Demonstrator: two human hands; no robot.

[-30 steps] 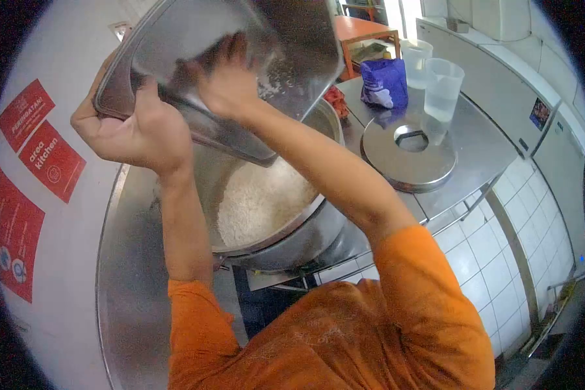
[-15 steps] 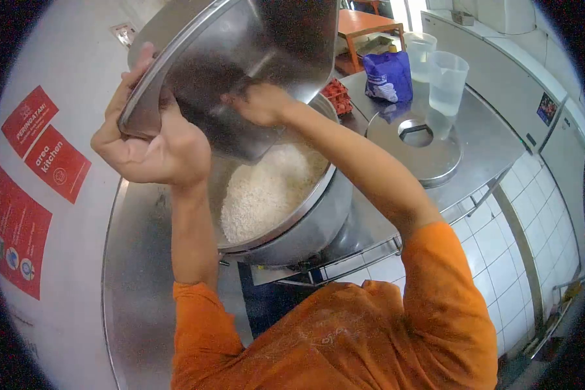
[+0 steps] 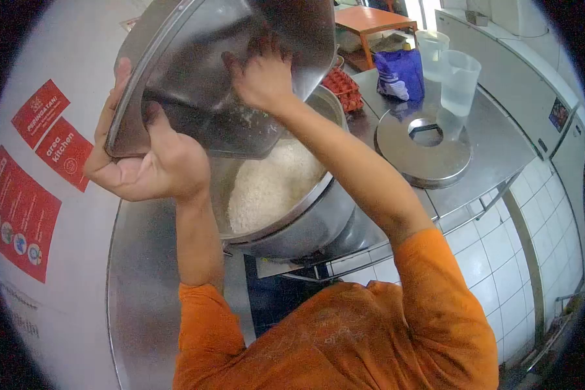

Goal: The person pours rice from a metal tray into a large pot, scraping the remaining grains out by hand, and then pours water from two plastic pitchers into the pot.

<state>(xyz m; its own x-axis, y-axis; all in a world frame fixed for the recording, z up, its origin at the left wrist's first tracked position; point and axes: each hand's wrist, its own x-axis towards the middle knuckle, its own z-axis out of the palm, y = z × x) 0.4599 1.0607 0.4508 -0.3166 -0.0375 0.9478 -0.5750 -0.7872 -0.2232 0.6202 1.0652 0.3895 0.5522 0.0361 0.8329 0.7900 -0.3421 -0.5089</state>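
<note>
My left hand (image 3: 146,159) grips the rim of a large steel tray (image 3: 195,58) and holds it tilted steeply over a big steel pot (image 3: 309,218). My right hand (image 3: 261,75) is inside the tray with its fingers spread against the wet bottom, where a few white grains cling. The pot holds a heap of white rice (image 3: 270,185) directly under the tray's lower edge.
A round steel lid (image 3: 426,153) with a centre hole lies on the steel counter (image 3: 494,140) to the right. Behind it stand two clear plastic jugs (image 3: 460,81), a blue bag (image 3: 402,71) and red egg trays (image 3: 344,88). Red signs (image 3: 45,140) hang on the left wall.
My right hand has moved up from the tray's lower edge deeper into the tray. The tray stays tilted over the pot and my left hand keeps its grip.
</note>
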